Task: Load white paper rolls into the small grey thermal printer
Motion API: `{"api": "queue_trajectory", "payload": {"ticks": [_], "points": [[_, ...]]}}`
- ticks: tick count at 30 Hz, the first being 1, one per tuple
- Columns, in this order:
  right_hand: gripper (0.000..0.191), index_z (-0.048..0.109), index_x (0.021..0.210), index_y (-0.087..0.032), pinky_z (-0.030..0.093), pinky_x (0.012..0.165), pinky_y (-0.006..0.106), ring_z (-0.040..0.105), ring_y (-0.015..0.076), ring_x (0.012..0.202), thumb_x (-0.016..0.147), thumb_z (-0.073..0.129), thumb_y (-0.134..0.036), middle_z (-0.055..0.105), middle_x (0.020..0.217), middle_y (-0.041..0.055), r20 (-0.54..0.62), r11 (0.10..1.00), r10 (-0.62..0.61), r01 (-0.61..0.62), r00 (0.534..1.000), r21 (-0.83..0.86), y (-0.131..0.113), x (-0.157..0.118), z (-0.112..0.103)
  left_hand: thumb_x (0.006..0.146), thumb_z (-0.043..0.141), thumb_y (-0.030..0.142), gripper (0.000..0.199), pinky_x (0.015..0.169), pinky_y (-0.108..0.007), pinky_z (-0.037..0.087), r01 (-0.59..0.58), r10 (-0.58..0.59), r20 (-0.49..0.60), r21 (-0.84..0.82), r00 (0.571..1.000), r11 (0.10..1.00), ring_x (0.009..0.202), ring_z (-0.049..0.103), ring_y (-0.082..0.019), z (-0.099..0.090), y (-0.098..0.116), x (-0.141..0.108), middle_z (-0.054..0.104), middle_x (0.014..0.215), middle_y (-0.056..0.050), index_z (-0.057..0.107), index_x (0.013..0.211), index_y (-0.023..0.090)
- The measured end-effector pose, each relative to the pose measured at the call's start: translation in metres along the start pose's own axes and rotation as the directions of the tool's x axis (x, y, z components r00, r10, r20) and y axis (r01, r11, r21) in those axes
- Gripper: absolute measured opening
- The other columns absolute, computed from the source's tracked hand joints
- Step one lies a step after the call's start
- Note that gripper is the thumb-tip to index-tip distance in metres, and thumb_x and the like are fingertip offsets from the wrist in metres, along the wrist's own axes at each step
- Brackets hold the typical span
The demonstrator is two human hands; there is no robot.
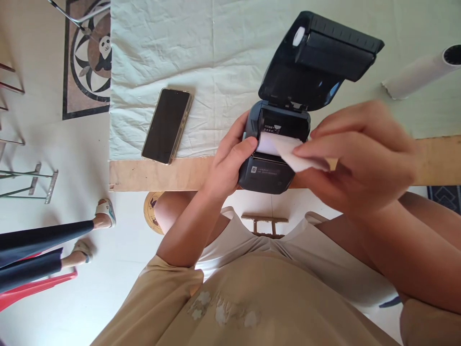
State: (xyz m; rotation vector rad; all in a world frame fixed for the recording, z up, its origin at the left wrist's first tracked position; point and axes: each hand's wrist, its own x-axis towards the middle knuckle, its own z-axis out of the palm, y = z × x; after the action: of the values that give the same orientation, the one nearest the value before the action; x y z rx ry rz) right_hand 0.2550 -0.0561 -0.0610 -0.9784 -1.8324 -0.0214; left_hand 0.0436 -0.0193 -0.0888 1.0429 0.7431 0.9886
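A dark portable label printer (268,175) is held over the table's front edge, its hinged lid (306,67) swung up and back. My left hand (232,156) is closed around the printer's left side, the thumb near the paper slot. Inside the printer's bay sits a white paper roll (269,143). Its loose end (306,161) is pinched between the thumb and fingers of my right hand (363,156), which is slightly blurred. The far side of the roll is hidden by the printer body.
A smartphone (166,126) lies on the pale cloth (180,43) left of the printer. A white cylinder with a dark round end (421,72) is at the right. Another person's legs (43,230) and a red chair (39,288) are at left on the floor.
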Motion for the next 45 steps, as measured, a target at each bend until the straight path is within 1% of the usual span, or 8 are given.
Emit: {"api": "queue_trajectory", "payload": {"ticks": [4,9,12,15,19,27,34,45], "points": [[0.014,0.067,0.096,-0.032,0.046,0.070,0.043,0.071,0.0205,0.082,0.103,0.072,-0.021,0.072,0.086,-0.0045,0.011,0.998,-0.055,0.055,0.998,0.020,-0.010,-0.012,0.008,0.095,0.078,0.080,0.072,0.120,-0.054,0.064,-0.199,0.199,0.094,-0.005,0.975,0.980,0.139,0.074,-0.036,-0.007,-0.015,0.002,0.079,0.147,-0.007,0.076,0.151,0.035],[0.014,0.067,0.098,-0.030,0.052,0.076,0.048,0.074,0.0246,0.097,0.107,0.075,-0.038,0.075,0.092,-0.0014,0.145,0.999,-0.050,0.047,0.988,0.026,-0.009,-0.018,0.010,0.084,0.097,0.064,0.072,0.104,-0.047,0.063,-0.092,0.089,0.032,0.108,0.995,0.990,0.120,0.079,-0.035,-0.010,-0.014,0.000,0.081,0.136,-0.004,0.076,0.146,0.033],[0.017,0.074,0.105,-0.033,0.059,0.077,0.050,0.074,0.0242,0.093,0.109,0.070,-0.049,0.072,0.094,0.0014,0.066,0.993,-0.039,0.031,0.997,0.113,-0.001,-0.012,-0.001,0.082,0.096,0.069,0.078,0.103,-0.048,0.063,-0.110,0.105,0.047,0.125,0.993,0.986,0.121,0.079,-0.036,-0.011,-0.016,0.002,0.080,0.138,-0.005,0.074,0.148,0.034],[0.024,0.081,0.131,-0.050,0.067,0.083,0.045,0.074,0.0270,0.120,0.108,0.075,-0.043,0.072,0.122,0.0020,-0.037,0.965,0.216,-0.208,0.976,0.163,0.011,-0.004,-0.014,0.077,0.097,0.070,0.091,0.102,-0.049,0.064,-0.177,0.170,0.068,0.108,0.983,0.978,0.130,0.077,-0.040,-0.016,-0.026,0.006,0.077,0.145,-0.007,0.068,0.156,0.036],[0.047,0.066,0.155,-0.070,0.068,0.073,0.031,0.049,0.0302,0.170,0.109,0.074,-0.066,0.048,0.177,-0.0145,0.021,0.783,0.545,-0.517,0.838,0.347,0.022,0.001,-0.018,0.078,0.099,0.066,0.097,0.084,-0.040,0.062,-0.168,0.161,0.062,0.118,0.985,0.979,0.115,0.079,-0.035,-0.019,-0.029,0.005,0.077,0.142,-0.007,0.062,0.163,0.039],[0.030,0.082,0.128,-0.045,0.058,0.060,0.033,0.070,0.0250,0.107,0.105,0.077,-0.064,0.068,0.124,0.0077,0.181,0.828,0.369,-0.411,0.912,0.381,0.030,-0.001,-0.005,0.077,0.105,0.056,0.074,0.076,-0.034,0.058,-0.107,0.101,0.083,0.072,0.991,0.992,0.102,0.072,-0.026,-0.014,-0.011,0.000,0.076,0.141,-0.005,0.075,0.142,0.034],[0.052,0.068,0.134,-0.039,0.055,0.056,0.028,0.070,0.0210,0.107,0.088,0.090,-0.032,0.055,0.157,0.0078,0.454,0.751,0.329,-0.521,0.828,0.406,0.044,-0.020,-0.003,0.076,0.105,0.047,0.091,0.078,-0.039,0.062,-0.067,0.065,0.043,0.025,0.997,0.997,0.112,0.077,-0.034,-0.015,-0.013,0.000,0.072,0.158,-0.006,0.066,0.158,0.036],[0.083,0.048,0.167,-0.044,0.060,0.065,0.032,0.069,0.0180,0.088,0.097,0.081,-0.073,0.069,0.139,0.0054,0.477,0.680,0.357,-0.574,0.803,0.457,0.043,-0.027,0.017,0.077,0.104,0.071,0.072,0.116,-0.054,0.063,0.006,-0.004,-0.039,0.043,0.999,0.999,0.138,0.072,-0.042,0.002,0.009,-0.004,0.080,0.137,-0.002,0.078,0.139,0.044]]}}
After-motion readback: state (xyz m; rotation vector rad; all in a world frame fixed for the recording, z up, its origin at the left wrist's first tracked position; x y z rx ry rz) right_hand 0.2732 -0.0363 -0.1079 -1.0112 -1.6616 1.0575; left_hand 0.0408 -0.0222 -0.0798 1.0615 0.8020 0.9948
